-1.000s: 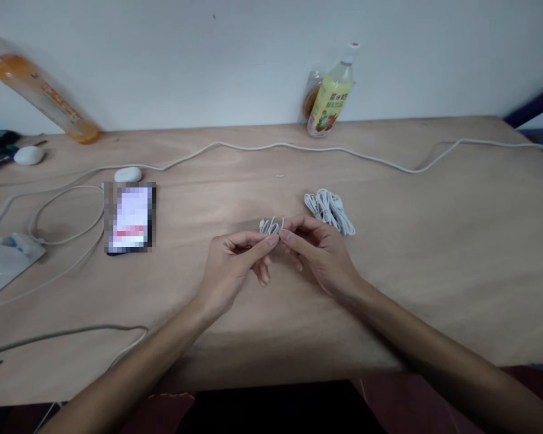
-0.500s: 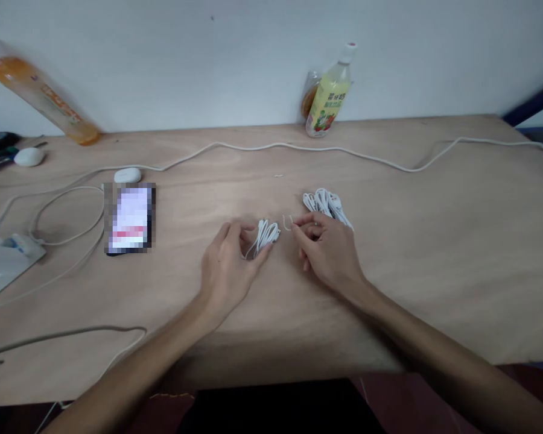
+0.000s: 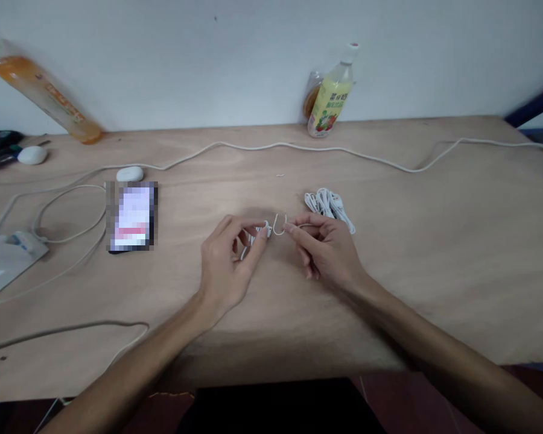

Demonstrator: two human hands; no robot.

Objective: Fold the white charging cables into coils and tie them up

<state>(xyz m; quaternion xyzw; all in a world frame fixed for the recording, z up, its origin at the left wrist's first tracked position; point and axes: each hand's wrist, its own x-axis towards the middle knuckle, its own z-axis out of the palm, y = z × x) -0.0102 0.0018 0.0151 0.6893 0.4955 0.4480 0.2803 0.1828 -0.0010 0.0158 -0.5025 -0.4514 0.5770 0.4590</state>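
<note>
A small coiled white cable (image 3: 250,241) lies on the wooden table, partly hidden behind the fingers of my left hand (image 3: 228,259). The thumb and index finger of that hand close around the coil near its plug end. Opposite it, my right hand (image 3: 330,244) pinches a thin white twist tie (image 3: 278,232) between thumb and fingertips. The tie is bent into a U, with its open side up, in the gap between both hands. Just behind my right hand rests a bundle of white cables (image 3: 328,202), its near part covered by the fingers.
A phone (image 3: 133,217) and a white earbud case (image 3: 130,175) lie to the left. One long white cable (image 3: 308,146) crosses the table's back. An orange drink bottle (image 3: 49,99) and a yellow-labelled bottle (image 3: 330,99) stand by the wall. A tiny white strip (image 3: 279,175) lies mid-table.
My left thumb and index finger have closed in on the coiled cable, covering more of it. The twist tie in my right hand has moved slightly left, towards the coil.
</note>
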